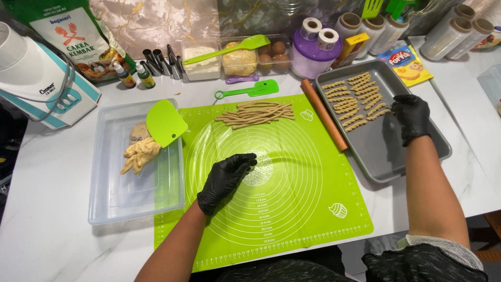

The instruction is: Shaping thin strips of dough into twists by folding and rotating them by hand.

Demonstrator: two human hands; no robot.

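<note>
my left hand (pixel 225 178) is resting open and empty on the green mat (pixel 292 209) (gloved in black), my right hand (pixel 410 117) is hovering open over the tray (pixel 396 151) beside the twisted dough sticks (pixel 355 99) at far right

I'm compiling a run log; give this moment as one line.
left hand: flat on green mat | right hand: over baking tray, by twisted dough sticks

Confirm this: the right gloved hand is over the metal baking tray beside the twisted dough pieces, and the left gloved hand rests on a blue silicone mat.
Not quite. The head view shows the silicone mat is green, not blue. The rest holds: the right gloved hand is over the metal baking tray beside the twisted dough pieces, and the left gloved hand rests on the mat.
</note>
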